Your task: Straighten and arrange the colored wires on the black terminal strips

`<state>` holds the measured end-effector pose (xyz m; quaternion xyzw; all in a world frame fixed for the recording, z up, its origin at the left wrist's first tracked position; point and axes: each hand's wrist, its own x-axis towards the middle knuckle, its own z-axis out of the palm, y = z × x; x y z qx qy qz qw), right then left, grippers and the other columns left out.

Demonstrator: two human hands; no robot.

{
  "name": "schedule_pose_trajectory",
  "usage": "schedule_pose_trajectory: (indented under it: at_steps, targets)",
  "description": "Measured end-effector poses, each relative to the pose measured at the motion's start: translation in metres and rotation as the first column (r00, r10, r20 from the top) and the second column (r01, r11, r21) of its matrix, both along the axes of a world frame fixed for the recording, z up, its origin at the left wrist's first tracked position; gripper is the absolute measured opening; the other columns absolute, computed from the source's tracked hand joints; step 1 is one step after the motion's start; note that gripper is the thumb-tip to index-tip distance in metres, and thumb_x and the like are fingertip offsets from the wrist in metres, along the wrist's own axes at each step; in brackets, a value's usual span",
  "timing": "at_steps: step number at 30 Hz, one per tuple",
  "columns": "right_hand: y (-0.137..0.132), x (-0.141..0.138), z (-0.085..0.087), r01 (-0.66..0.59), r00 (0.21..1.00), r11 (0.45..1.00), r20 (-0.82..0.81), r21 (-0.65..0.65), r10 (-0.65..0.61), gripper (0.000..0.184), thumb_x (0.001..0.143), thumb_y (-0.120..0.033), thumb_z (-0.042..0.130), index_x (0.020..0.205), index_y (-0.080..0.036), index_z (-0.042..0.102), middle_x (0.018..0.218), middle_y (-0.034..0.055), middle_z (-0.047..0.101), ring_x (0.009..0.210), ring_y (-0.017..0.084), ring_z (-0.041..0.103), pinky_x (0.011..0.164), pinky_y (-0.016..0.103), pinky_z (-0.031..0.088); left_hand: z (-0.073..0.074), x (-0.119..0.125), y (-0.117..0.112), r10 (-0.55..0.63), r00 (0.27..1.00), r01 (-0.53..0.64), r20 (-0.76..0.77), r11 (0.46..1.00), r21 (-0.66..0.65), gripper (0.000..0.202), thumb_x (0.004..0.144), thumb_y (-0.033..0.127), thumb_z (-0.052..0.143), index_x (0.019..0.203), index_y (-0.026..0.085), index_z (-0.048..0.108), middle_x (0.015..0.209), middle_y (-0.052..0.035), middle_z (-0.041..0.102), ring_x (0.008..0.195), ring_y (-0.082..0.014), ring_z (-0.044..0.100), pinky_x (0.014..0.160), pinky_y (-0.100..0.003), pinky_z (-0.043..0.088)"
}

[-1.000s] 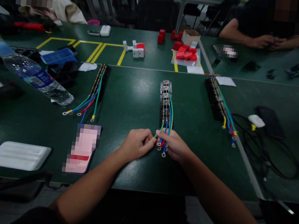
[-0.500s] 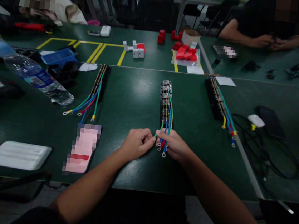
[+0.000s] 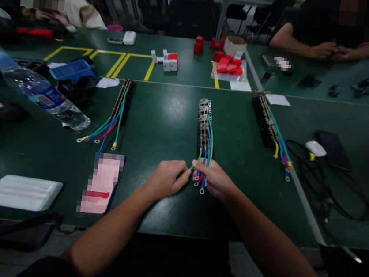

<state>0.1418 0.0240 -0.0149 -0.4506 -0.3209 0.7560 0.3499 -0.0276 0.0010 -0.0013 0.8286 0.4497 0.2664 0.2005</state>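
Observation:
A black terminal block lies lengthwise in front of me, with green, blue, red and yellow wires running from it toward me. My left hand pinches the end of a green wire, drawn slightly to the left of the others. My right hand is closed around the wire bundle just below the block, thumb on the green wire. Below its fingers hang several ring terminals. A second terminal block with wires lies to the left, and a third terminal block to the right.
A phone and a white power bank lie at left, below a water bottle. Black cables coil at right. Red parts sit at the back. Two people sit across the table.
My left hand has shifted very slightly on the green wire. My right hand keeps its hold on the bundle, and the terminal blocks stay in place.

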Motion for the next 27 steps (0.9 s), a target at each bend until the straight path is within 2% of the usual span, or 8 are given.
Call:
schedule_pose_trajectory:
  at_steps: [9, 16, 21, 27]
  targets:
    - [0.0005, -0.0007, -0.0039, 0.007, 1.000, 1.000, -0.006, 0.007, -0.007, 0.029, 0.068, -0.037, 0.073, 0.070, -0.017, 0.052, 0.054, -0.0034, 0.055, 0.046, 0.008, 0.052, 0.047, 0.021, 0.040, 0.0012, 0.0004, 0.0007, 0.035, 0.998, -0.033, 0.053, 0.999, -0.029, 0.021, 0.086, 0.026, 0.048, 0.068, 0.017, 0.053, 0.059, 0.0021, 0.052, 0.053, -0.0092, 0.047, 0.054, -0.023, 0.034]
    - [0.0009, -0.0004, -0.0045, 0.030, 1.000, 1.000, -0.008, -0.003, -0.030, 0.029, 0.067, -0.036, 0.074, 0.069, -0.017, 0.052, 0.054, -0.0038, 0.054, 0.045, 0.008, 0.050, 0.046, 0.021, 0.038, 0.0001, 0.0001, 0.0001, 0.056, 0.996, -0.057, 0.063, 0.998, 0.009, 0.017, 0.084, 0.027, 0.051, 0.071, 0.017, 0.056, 0.060, 0.0020, 0.053, 0.054, -0.0096, 0.047, 0.054, -0.023, 0.035]
    - [0.0011, 0.0002, -0.0046, 0.013, 1.000, 1.000, 0.000, 0.006, -0.013, 0.029, 0.067, -0.037, 0.073, 0.069, -0.017, 0.053, 0.053, -0.0032, 0.055, 0.046, 0.008, 0.051, 0.046, 0.021, 0.038, 0.0027, 0.0007, -0.0005, 0.029, 0.999, -0.028, 0.043, 0.999, -0.029, 0.021, 0.088, 0.026, 0.045, 0.070, 0.017, 0.052, 0.063, 0.0008, 0.055, 0.055, -0.0098, 0.048, 0.055, -0.024, 0.034]
    - [0.0014, 0.0004, -0.0022, -0.030, 1.000, 0.999, -0.003, 0.016, 0.030, 0.028, 0.069, -0.036, 0.072, 0.069, -0.016, 0.053, 0.052, -0.0030, 0.056, 0.045, 0.008, 0.051, 0.047, 0.021, 0.039, 0.0050, 0.0017, -0.0001, 0.063, 0.994, -0.055, 0.091, 0.994, -0.094, 0.021, 0.086, 0.024, 0.049, 0.067, 0.016, 0.052, 0.058, 0.0029, 0.052, 0.052, -0.0084, 0.046, 0.052, -0.023, 0.033]
